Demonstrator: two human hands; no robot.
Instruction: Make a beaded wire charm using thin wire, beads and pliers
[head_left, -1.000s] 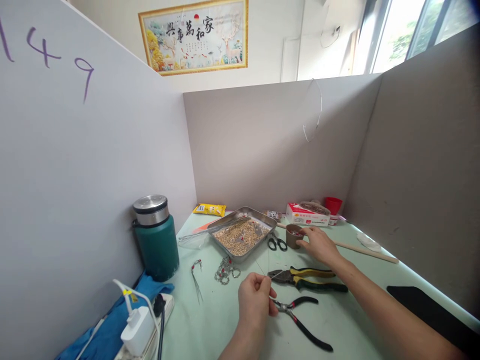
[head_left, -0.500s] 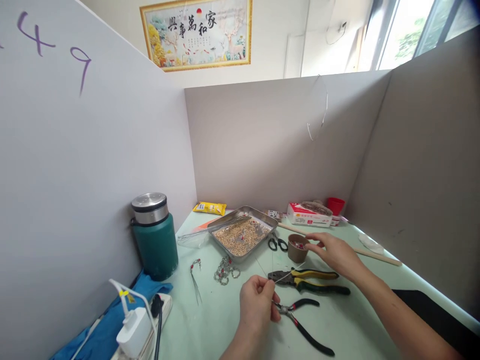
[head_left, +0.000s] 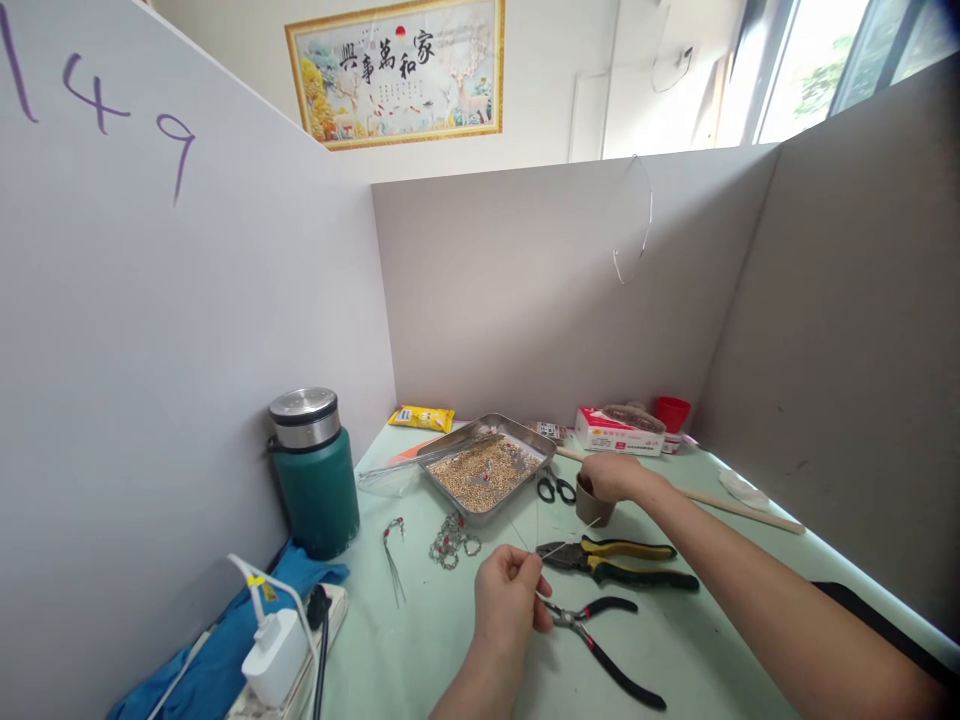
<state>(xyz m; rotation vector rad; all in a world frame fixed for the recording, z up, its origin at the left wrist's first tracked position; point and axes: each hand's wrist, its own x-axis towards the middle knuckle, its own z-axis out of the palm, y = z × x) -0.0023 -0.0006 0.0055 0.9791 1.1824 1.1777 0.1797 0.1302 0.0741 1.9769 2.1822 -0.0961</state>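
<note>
My left hand (head_left: 510, 598) is closed in a pinch on thin wires (head_left: 537, 518), whose ends fan out above the fingertips. Over the small brown cup (head_left: 594, 510) is my right hand (head_left: 611, 475), fingers bent down inside the rim; the fingertips and the cup's contents are hidden. Small black-handled pliers (head_left: 592, 640) lie open beside my left hand, their jaws partly behind its fingers. Just beyond them rest larger combination pliers (head_left: 637, 565) with yellow and dark green grips.
A metal tray (head_left: 480, 515) of gold beads holds long wires. Left of it lie a beaded chain (head_left: 450, 542) and a beaded wire piece (head_left: 391, 560). Scissors (head_left: 555, 488), a wooden stick (head_left: 750, 508), a green flask (head_left: 315, 490) and a power strip (head_left: 330, 620) stand or lie around.
My right hand has moved from beside the cup's rim to over it, with the fingers now dipped inside. My left hand keeps its pinch on the wires, nearly still.
</note>
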